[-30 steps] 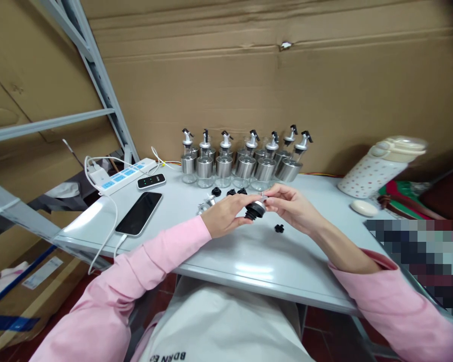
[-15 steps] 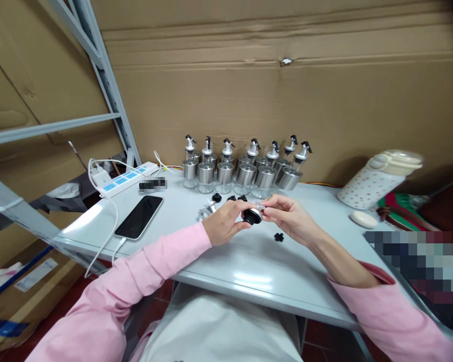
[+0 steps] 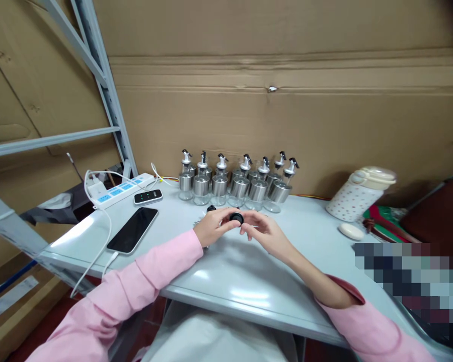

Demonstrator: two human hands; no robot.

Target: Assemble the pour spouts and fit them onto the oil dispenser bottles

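Note:
My left hand (image 3: 216, 226) is closed around a bottle pourer (image 3: 236, 217). The round black end of the pourer faces me, and the rest of it is hidden by fingers. Right beside it, my right hand (image 3: 269, 234) has its thumb and fingers bent together against the pourer's other side. Behind the hands stand several glass bottles with steel sleeves (image 3: 239, 187), some topped with silver and black pourers (image 3: 246, 162). A small black part (image 3: 211, 208) shows just past my left hand, and other loose parts there are mostly covered.
On the left lie a charging phone (image 3: 133, 230), a small device with green lights (image 3: 148, 196) and a white power strip (image 3: 124, 190). A dotted flask (image 3: 358, 193) and a white oval object (image 3: 351, 231) are on the right. Cardboard (image 3: 211, 120) backs the table.
Both hands have shifted slightly left in view with the pourer, which has turned so its black end faces me. The right fingers have moved closer around it. The camera view has tilted up.

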